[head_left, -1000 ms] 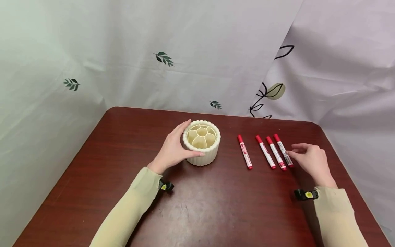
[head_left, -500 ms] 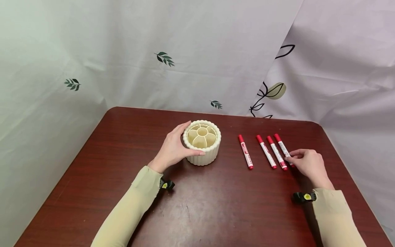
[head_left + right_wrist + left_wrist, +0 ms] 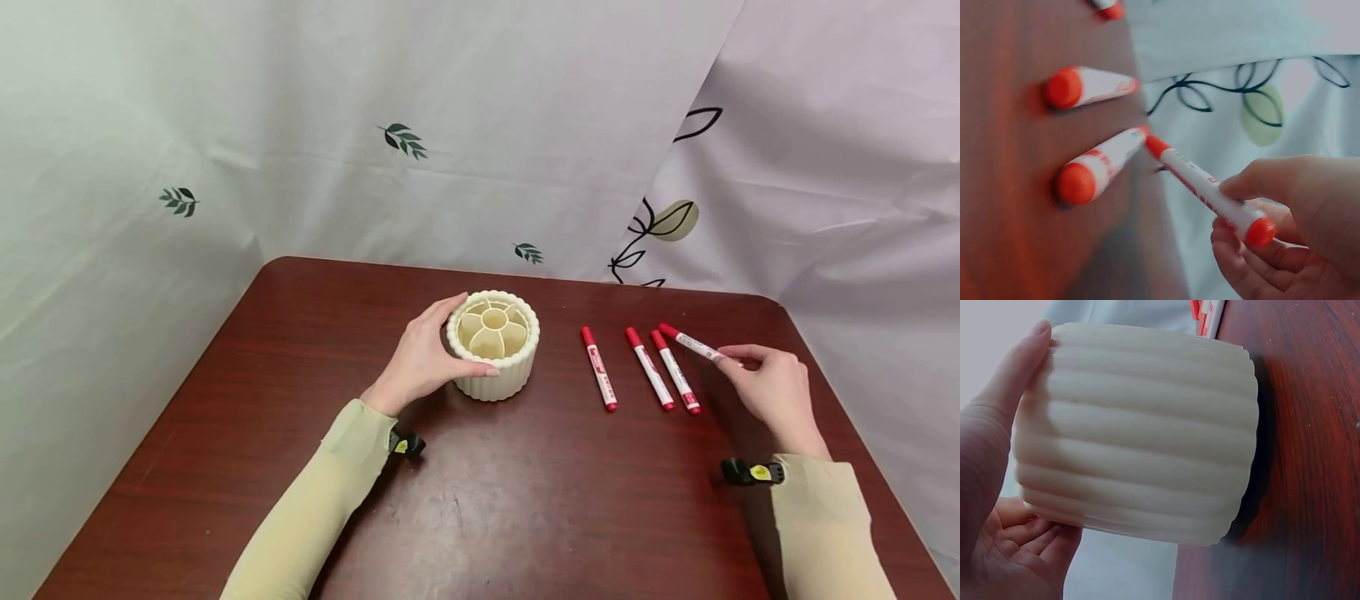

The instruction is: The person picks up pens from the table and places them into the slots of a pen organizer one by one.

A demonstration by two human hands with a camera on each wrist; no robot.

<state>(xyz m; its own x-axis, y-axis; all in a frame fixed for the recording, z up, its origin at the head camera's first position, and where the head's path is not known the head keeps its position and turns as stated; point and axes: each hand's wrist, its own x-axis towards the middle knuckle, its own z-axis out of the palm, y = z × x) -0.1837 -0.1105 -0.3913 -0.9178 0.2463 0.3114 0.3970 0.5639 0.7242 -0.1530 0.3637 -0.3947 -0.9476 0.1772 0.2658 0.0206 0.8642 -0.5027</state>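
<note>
A cream, ribbed pen holder with petal-shaped compartments stands upright on the table. My left hand grips its left side, the thumb across the near rim; in the left wrist view the thumb and fingers span the ribbed holder. My right hand pinches a red-capped white marker near its rear end. In the right wrist view that marker slants between thumb and fingers, its rear end raised off the table. Whether its cap tip touches the table cannot be told.
Three more red-and-white markers lie on the dark wooden table: a left one, a middle one and a right one close to the held marker. Behind the table hangs a pale leaf-patterned cloth.
My right hand has closed on the rightmost marker, lifted its rear end and swung it toward the right. My left hand keeps its place on the pen holder.
</note>
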